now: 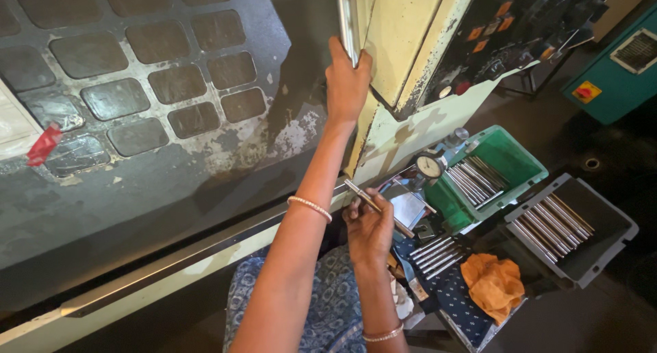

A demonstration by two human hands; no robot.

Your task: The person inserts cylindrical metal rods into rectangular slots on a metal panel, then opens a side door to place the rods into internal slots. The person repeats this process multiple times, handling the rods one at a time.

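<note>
My left hand (346, 79) is raised and closed around the vertical metal handle (344, 17) of a machine's sliding door (137, 120). A bead bracelet sits on that wrist. My right hand (369, 226) is lower, near the door's bottom rail, and grips a thin metal rod (378, 207) that slants from upper left to lower right. A bangle shows on the right wrist.
A green bin (527, 154) and a grey tray (602, 219) at the right each hold several metal rods. More rods (434, 251) lie on a patterned cloth beside an orange rag (494, 284). A dial gauge (430, 166) stands by the cream machine body and its control panel (520, 24).
</note>
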